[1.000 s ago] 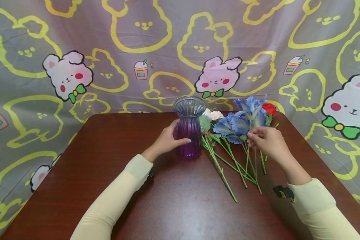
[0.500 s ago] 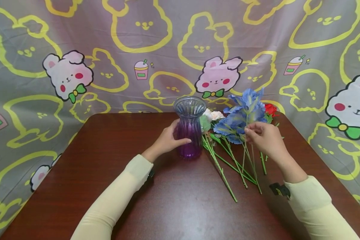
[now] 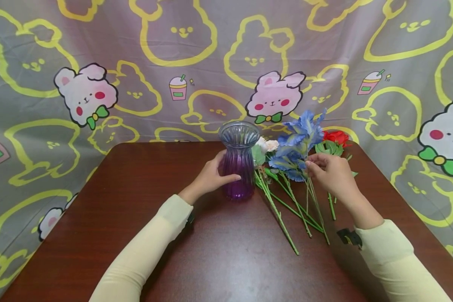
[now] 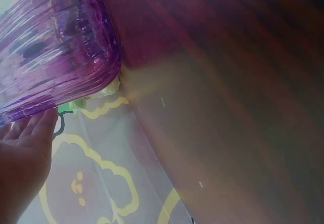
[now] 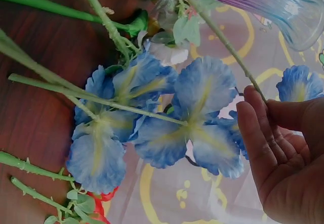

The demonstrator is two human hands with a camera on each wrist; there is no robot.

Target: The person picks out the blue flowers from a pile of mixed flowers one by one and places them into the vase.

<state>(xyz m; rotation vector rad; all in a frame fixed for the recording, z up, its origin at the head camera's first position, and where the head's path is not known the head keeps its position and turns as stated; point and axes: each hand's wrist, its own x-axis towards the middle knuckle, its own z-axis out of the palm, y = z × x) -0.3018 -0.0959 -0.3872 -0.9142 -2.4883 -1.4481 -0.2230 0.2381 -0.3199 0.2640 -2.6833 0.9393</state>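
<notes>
A ribbed glass vase, purple below and clear at the rim, stands upright on the table. My left hand holds its side, thumb in front and fingers partly hidden behind; the left wrist view shows those fingers against the purple glass. Between thumb and fingertips, my right hand pinches the thin stem of a blue artificial iris, whose bloom is raised above the others. More blue irises lie just beneath that hand, their stems pointing toward the table's front.
Pale flowers lie right behind the vase. A red rose with green leaves is at the back right. Several green stems spread across the brown table. A cartoon-patterned curtain hangs behind.
My right hand has moved a little left toward the vase, carrying the pinched iris; its bloom rose and shifted left, uncovering more of the red rose. The left hand and vase stayed still.
</notes>
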